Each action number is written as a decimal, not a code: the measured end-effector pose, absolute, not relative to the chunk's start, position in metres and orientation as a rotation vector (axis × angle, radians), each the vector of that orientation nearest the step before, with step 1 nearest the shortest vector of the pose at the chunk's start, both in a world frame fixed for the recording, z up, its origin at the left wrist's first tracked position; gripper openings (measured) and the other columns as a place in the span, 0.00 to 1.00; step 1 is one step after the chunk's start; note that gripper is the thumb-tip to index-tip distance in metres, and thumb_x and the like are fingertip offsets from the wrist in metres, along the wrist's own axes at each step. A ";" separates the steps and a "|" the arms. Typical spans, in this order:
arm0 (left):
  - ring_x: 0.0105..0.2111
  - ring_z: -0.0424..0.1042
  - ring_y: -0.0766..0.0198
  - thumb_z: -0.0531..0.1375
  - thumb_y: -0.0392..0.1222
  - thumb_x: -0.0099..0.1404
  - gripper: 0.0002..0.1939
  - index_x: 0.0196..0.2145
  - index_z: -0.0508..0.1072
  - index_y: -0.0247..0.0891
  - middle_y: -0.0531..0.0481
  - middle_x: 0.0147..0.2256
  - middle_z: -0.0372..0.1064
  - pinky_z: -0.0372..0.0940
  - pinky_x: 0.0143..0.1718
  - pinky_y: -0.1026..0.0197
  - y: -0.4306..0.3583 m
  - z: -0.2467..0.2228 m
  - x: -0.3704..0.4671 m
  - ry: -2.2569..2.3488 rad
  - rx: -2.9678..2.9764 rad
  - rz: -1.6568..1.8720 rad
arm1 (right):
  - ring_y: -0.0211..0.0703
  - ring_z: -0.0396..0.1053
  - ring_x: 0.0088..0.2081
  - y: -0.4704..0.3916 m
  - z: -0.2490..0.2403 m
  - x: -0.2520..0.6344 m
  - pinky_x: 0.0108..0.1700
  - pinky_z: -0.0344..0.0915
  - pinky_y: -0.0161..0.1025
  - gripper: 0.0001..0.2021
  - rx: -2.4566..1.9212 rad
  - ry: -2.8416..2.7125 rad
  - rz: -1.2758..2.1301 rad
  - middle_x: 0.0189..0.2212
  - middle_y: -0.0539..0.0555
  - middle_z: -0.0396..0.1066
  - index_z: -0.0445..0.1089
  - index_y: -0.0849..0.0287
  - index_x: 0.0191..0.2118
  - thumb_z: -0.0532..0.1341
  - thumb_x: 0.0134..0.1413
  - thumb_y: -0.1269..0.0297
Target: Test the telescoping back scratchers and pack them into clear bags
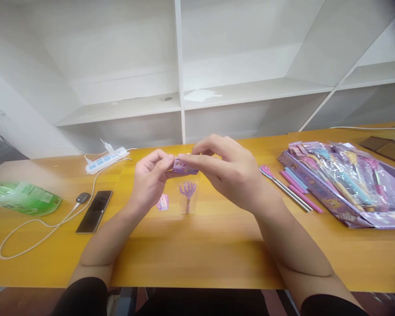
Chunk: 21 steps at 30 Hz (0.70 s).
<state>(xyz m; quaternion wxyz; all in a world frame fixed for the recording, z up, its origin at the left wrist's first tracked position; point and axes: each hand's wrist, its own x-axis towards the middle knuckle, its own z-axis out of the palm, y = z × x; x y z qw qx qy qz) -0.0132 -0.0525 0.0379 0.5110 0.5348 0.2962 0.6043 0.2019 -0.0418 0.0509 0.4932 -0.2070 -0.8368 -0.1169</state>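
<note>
Between my two hands is a small purple printed card point(185, 166), raised above the table. My left hand point(151, 177) pinches its left end between thumb and fingers. From the other side, my right hand point(228, 171) lays its fingers along the card's top and right end, closed on it. Just below the card shows a clear plastic bag point(187, 206) with a purple hand-shaped back scratcher point(188, 192) in it; whether bag and card are joined I cannot tell. A few small pink-purple cards point(162, 202) lie on the table beside the bag.
On the right, a purple display box point(329, 199) holds several bagged back scratchers; loose pink-headed scratchers point(285, 188) and coloured tubes point(294, 180) lie beside it. On the left are a phone point(94, 212), a white cable point(49, 227), a power strip point(107, 160) and a green bottle point(26, 197).
</note>
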 end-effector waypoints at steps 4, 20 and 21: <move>0.31 0.77 0.64 0.75 0.53 0.66 0.18 0.29 0.76 0.39 0.52 0.29 0.75 0.81 0.41 0.56 -0.054 0.040 -0.012 0.735 1.293 1.474 | 0.41 0.69 0.40 -0.044 0.053 0.202 0.43 0.65 0.42 0.18 -0.524 -2.057 -0.290 0.43 0.52 0.76 0.79 0.45 0.56 0.57 0.76 0.74; 0.35 0.82 0.60 0.73 0.50 0.69 0.14 0.32 0.78 0.39 0.47 0.36 0.83 0.80 0.39 0.56 -0.053 0.038 -0.012 0.699 1.290 1.473 | 0.40 0.67 0.36 -0.048 0.054 0.199 0.40 0.60 0.42 0.06 -0.512 -2.071 -0.312 0.40 0.53 0.75 0.78 0.53 0.47 0.62 0.75 0.67; 0.35 0.82 0.59 0.73 0.49 0.69 0.14 0.32 0.78 0.39 0.47 0.36 0.83 0.80 0.39 0.55 -0.053 0.038 -0.012 0.692 1.292 1.472 | 0.40 0.67 0.36 -0.048 0.054 0.199 0.39 0.60 0.42 0.06 -0.507 -2.073 -0.314 0.39 0.53 0.75 0.78 0.53 0.47 0.62 0.75 0.68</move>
